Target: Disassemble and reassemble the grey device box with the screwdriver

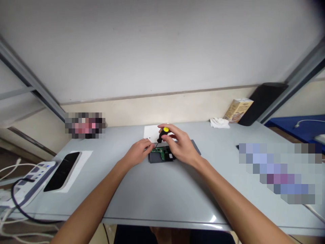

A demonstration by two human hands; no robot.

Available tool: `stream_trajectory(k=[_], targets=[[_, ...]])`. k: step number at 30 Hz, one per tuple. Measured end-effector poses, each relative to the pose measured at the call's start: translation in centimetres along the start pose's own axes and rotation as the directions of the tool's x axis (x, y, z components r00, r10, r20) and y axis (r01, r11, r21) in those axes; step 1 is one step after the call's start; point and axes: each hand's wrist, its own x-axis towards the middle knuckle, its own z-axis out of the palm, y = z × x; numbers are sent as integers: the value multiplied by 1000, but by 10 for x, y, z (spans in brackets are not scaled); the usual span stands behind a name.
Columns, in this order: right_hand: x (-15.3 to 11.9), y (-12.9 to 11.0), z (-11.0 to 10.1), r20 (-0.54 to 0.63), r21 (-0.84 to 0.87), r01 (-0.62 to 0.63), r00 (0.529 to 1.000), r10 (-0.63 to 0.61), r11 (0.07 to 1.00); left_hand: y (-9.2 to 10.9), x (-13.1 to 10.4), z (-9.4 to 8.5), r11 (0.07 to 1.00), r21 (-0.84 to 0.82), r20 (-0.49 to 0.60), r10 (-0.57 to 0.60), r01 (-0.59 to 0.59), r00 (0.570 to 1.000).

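Observation:
A screwdriver [159, 138] with a black handle and yellow cap is held in my right hand [181, 145], fingers wrapped round the handle. It leans, with its thin shaft pointing down at a green circuit board [159, 150]. The board sits in an opened dark grey electronic device [157, 158] lying on the table. My left hand [139, 150] is at the device's left edge, its fingers closed together close to the screwdriver's tip; what they pinch, if anything, is hidden. Behind the device lies a white sheet of paper [151, 131] with several small dark specks on it.
A phone [63, 171] on white paper and a power strip [35, 183] with cables lie on the left of the grey table [142, 196]. At the back right stand a carton [238, 110], a crumpled tissue [219, 122] and a black cylinder [264, 103]. Two blurred-out items flank the table.

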Motion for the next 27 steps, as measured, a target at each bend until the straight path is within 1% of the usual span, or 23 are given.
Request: stream_trajectory(k=[7, 12, 14, 16, 20, 27], targets=[[5, -3, 2, 43, -4, 9, 999, -9, 1000, 1, 1, 0, 1000, -28, 10, 9, -9, 1000], [21, -6, 1, 104, -14, 44, 994, -43, 999, 0, 1, -1, 999, -37, 7, 8, -8, 1000], [28, -5, 4, 98, -18, 37, 995, -35, 999, 0, 1, -2, 999, -39, 6, 8, -7, 1000], [33, -3, 7, 64, -16, 14, 998, -13, 1000, 0, 1, -1, 999, -45, 6, 5, -4, 1000], [35, 3, 16, -46, -15, -21, 999, 21, 1000, -3, 1, 1, 999, -52, 7, 1, -1, 1000], [28, 10, 24, -222, -18, -10, 975, 5, 1000, -6, 3, 3, 996, -90, 11, -4, 5, 1000]])
